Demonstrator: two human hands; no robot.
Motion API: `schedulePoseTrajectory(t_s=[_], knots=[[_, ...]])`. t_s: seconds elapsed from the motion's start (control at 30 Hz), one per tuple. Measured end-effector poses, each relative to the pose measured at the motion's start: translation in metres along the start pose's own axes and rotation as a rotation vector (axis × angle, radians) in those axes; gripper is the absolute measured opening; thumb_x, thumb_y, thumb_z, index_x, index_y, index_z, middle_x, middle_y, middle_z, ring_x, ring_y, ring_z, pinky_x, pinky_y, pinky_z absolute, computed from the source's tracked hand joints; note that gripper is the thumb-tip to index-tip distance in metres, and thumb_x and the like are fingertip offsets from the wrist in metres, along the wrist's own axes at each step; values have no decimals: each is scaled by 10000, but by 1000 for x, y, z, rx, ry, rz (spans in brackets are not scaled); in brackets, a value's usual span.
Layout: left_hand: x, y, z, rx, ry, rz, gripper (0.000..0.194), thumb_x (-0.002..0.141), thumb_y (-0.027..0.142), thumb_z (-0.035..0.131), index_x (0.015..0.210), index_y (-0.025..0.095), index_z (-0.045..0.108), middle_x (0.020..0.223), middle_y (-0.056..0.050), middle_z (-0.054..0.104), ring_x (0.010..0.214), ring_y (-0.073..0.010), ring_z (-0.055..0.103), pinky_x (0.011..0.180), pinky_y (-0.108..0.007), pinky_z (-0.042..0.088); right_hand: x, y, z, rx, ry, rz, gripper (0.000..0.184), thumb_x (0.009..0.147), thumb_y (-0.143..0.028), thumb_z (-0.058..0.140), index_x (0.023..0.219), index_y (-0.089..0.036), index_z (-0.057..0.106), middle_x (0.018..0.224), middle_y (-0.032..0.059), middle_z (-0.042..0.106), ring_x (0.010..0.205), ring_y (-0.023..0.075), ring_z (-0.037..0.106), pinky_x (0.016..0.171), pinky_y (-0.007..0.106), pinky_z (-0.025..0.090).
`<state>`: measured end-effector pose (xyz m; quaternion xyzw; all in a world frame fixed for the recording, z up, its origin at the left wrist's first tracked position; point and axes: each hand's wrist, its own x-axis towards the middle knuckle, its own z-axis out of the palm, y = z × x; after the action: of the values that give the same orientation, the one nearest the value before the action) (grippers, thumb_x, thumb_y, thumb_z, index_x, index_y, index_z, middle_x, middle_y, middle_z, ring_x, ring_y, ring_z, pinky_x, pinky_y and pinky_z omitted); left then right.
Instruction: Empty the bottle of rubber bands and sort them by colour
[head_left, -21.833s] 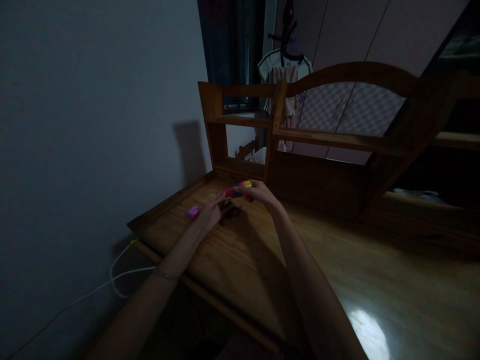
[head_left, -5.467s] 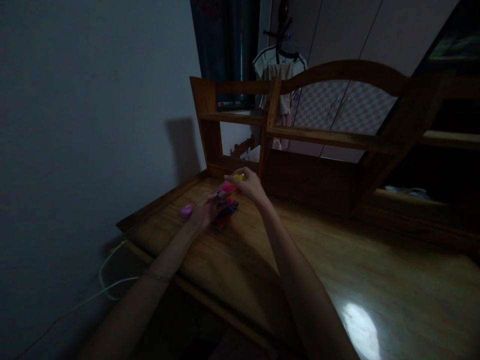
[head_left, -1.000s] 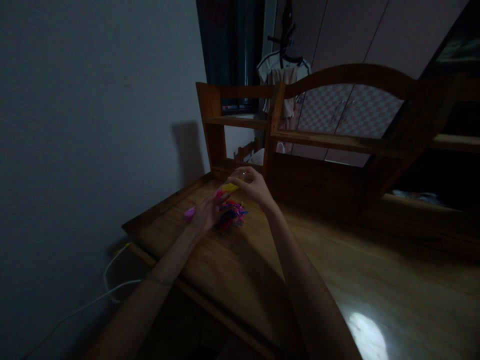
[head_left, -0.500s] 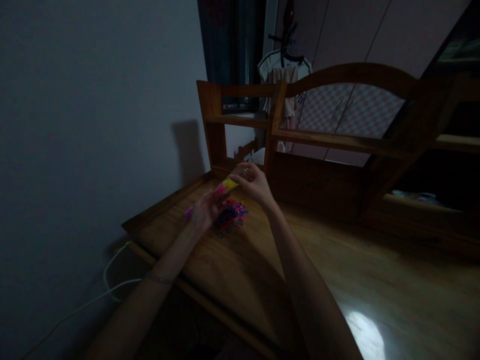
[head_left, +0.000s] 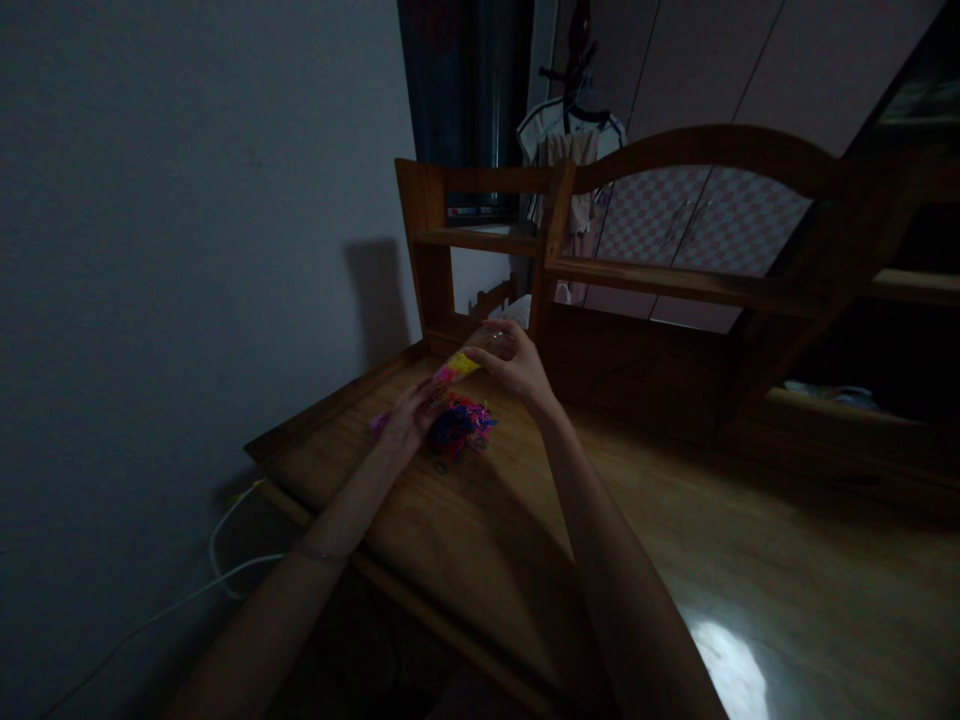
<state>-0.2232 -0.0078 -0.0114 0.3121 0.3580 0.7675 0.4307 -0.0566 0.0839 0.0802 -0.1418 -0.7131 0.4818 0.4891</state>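
A clear container (head_left: 459, 364), tilted, with yellow and pink contents, is held above the desk between my hands. My right hand (head_left: 519, 366) closes round its upper, see-through end, thumb and fingers on opposite sides. At the lower end, my left hand (head_left: 412, 412) curls its fingers against the container; part of its grip is hidden. Just under and beside my left hand lies a pile of small coloured bands (head_left: 461, 425), mostly pink, blue and red. A pink-purple item (head_left: 378, 424) shows behind my left hand, too dim to name.
The wooden desk (head_left: 480, 540) carries a shelf frame (head_left: 675, 280) along its far side. A pale wall (head_left: 187, 250) stands at the left, with a white cable (head_left: 169, 610) below the desk edge. A bright light patch (head_left: 727, 670) falls at the lower right.
The container and my right hand have shifted very slightly to the right. My left hand's fingers have moved a little up along the lower end. The pile looks unchanged.
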Motion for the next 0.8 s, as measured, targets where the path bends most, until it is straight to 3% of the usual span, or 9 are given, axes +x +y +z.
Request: schedulePoseTrajectory(t_s=[0.23,0.37,0.6,0.8], knots=[[0,0,3,-70,61,-21,230,828,216,645,1049,181,697,1108,-69,713,1087,-202,626,843,-286,528,-2,-5,2,-45,55,40,487,689,-507,754,1025,-215,558,966,55,677,836,182,638,707,332,527],[2,2,4,-113,65,-47,211,874,325,600,1011,197,698,1042,-40,729,1028,-181,645,810,-273,527,-2,-6,2,-53,55,67,472,693,-527,743,980,-199,563,938,61,684,773,166,634,639,297,513],[-11,10,22,-178,-88,-118,437,904,485,500,1129,147,662,1125,-91,706,1092,-225,628,942,-331,482,-3,9,-1,-208,53,210,530,612,-617,756,857,-190,560,751,27,646,533,123,560,448,248,426],[-20,9,28,-159,-174,-195,378,912,371,495,1155,126,651,1109,-103,707,1038,-220,650,953,-332,480,-3,16,-1,-226,-32,247,509,615,-601,769,843,-186,583,722,39,638,501,126,556,423,263,434]])
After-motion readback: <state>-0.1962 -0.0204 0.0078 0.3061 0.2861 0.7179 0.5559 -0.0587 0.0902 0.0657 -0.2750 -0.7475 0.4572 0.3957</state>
